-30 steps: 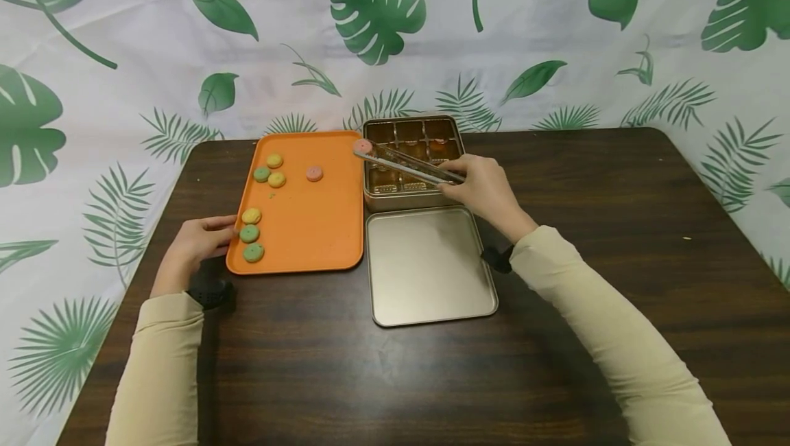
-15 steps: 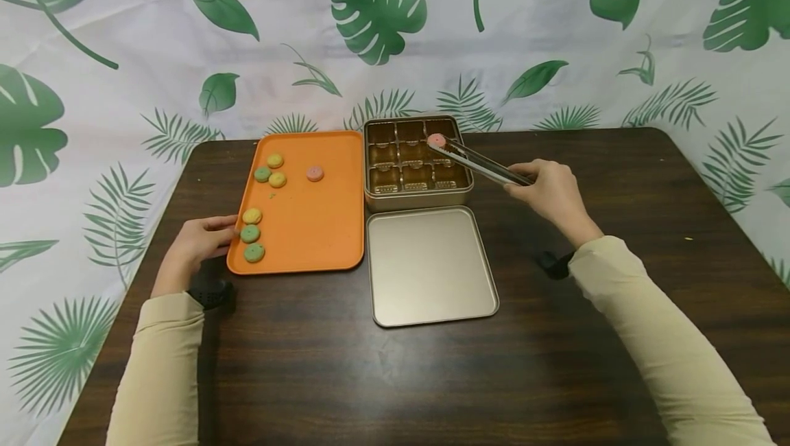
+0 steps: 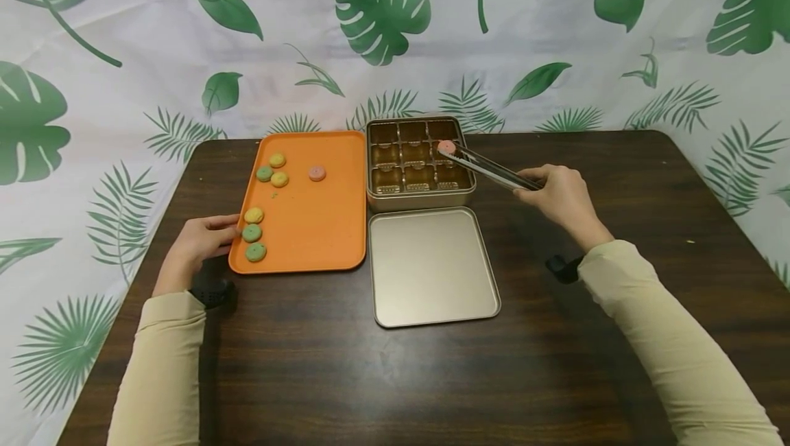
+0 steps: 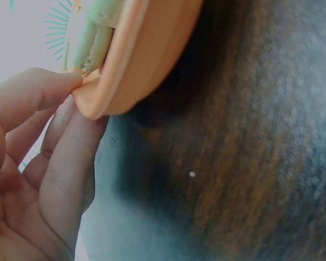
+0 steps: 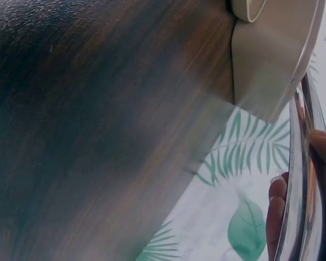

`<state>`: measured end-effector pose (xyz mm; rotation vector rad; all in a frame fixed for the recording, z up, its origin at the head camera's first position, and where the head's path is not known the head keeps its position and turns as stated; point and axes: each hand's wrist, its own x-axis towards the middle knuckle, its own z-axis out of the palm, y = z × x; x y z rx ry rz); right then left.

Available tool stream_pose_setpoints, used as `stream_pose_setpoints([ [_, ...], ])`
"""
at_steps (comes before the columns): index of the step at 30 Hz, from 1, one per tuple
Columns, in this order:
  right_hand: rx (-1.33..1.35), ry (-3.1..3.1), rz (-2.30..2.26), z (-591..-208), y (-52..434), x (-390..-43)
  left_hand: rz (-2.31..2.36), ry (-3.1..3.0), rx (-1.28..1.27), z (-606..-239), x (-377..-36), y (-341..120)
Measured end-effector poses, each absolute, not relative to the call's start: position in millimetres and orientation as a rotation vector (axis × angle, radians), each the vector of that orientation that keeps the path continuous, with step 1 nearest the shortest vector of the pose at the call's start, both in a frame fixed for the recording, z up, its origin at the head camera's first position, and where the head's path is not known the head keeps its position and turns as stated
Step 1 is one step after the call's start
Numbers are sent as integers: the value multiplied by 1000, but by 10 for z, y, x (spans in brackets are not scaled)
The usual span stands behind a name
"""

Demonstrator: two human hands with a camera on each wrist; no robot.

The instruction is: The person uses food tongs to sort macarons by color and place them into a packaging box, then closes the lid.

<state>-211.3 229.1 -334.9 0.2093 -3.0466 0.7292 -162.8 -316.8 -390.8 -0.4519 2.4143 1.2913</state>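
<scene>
My right hand (image 3: 558, 193) grips metal tongs (image 3: 490, 169) that pinch a pink cookie (image 3: 446, 147) over the right column of the gold divided tin (image 3: 420, 200). The tongs (image 5: 304, 179) fill the right edge of the right wrist view, held by fingertips (image 5: 321, 145). My left hand (image 3: 200, 239) holds the left front edge of the orange tray (image 3: 321, 226); its fingers (image 4: 54, 117) pinch the tray rim (image 4: 130, 65). On the tray lie several green and yellow cookies (image 3: 253, 233) and one pink cookie (image 3: 317, 172).
The tin's flat gold lid (image 3: 432, 267) lies in front of the tin on the dark wooden table (image 3: 617, 158). A leaf-printed white cloth (image 3: 395, 41) hangs behind the table and down its sides.
My right hand has carried the tongs and pink cookie from the tray's right edge rightward across the tin, then lowered them slightly over the right column. The left hand has stayed put.
</scene>
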Motion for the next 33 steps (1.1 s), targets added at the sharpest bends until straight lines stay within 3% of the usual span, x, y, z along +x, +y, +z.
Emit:
stream_pose_setpoints([
  [12, 252, -3080, 761, -3161, 2105, -2200, 1296, 2398, -453, -3913, -1624, -3192],
  [33, 700, -3213, 589, -2901, 873, -2685, 1328, 2374, -454, -3891, -1645, -3199],
])
